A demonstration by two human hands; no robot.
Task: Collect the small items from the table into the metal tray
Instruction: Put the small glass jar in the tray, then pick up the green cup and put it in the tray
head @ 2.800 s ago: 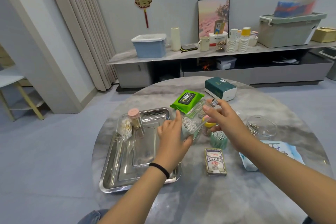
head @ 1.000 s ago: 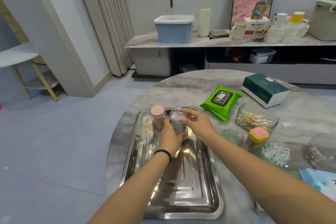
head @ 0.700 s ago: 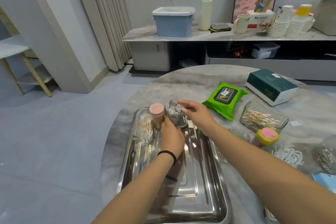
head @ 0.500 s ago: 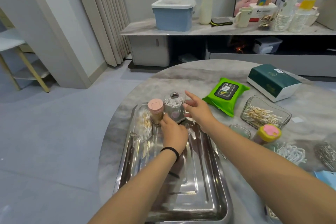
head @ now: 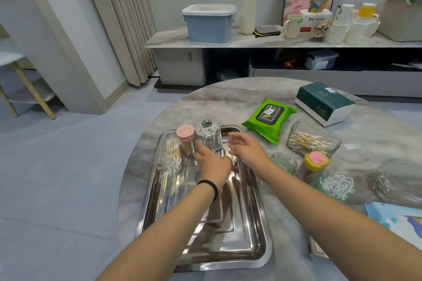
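Left hand (head: 213, 162) curled, right hand (head: 247, 149) spread.

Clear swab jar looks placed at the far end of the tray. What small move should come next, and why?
Probably let go with the left hand, whose fingers touch the base of the clear swab jar. The jar stands upright in the metal tray beside the pink-lidded jar, and the right hand is already open and off it. The yellow-lidded jar waits on the table.

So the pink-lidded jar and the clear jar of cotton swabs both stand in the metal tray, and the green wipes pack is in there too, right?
Not quite. The head view shows the green wipes pack lying on the table, outside the metal tray. The pink-lidded jar and the clear jar of cotton swabs do stand in it.
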